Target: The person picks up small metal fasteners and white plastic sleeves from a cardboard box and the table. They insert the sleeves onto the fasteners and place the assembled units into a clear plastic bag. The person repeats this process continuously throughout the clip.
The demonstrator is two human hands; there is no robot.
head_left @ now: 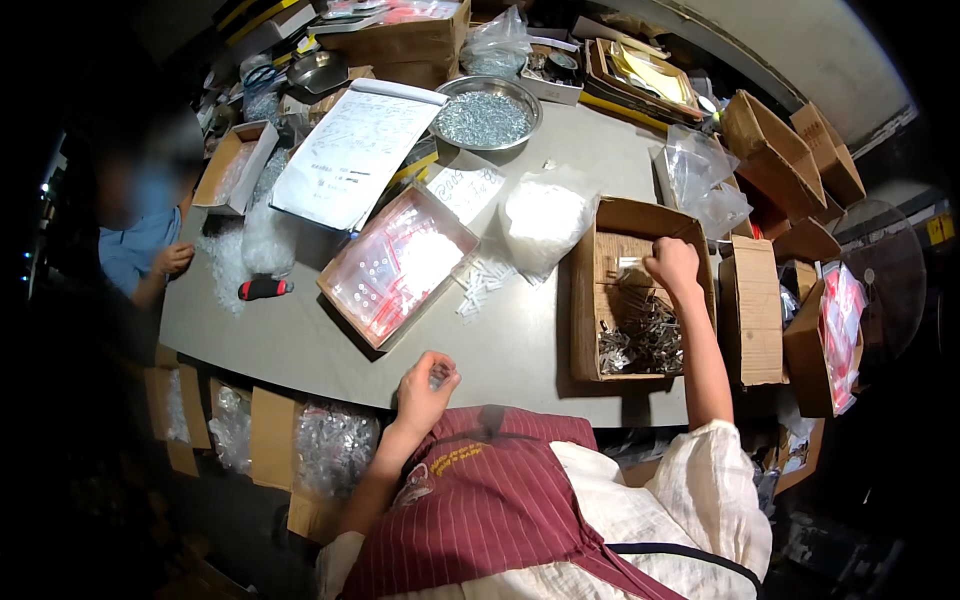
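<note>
Holding a small pale piece (630,263) in the right hand (674,264), over the far half of the parts carton (585,320). Using that carton as landmark throughout. Right fingers are pinching together on the piece; glare is hiding its exact shape. Metal parts (650,335) are lying heaped inside the carton's near half, below the right hand.

Left hand (428,390) is hovering left of the carton, by its near side and close to the table's (530,370) near edge. Thumb and fingers are curling round a small clear piece (438,378); can't tell how tightly they're gripping.

Loose clear strips (487,283) are lying left of the carton. A white plastic bag (545,220) is standing between them and the carton's far left corner. Further left of the carton, an open box (352,335) is sitting at an angle, holding red-and-clear packets (385,275). Beyond that box, farther from the carton, a sheaf of papers (345,165) is resting tilted. Far left of the carton, a red-and-black tool handle (264,289) is lying flat, with a co-worker's hand (173,260) resting by the table edge past it. A metal bowl (538,115) is sitting beyond the carton, to its left, holding small silvery parts (484,117). Open cardboard boxes (756,310) are crowding the carton's right side.
</note>
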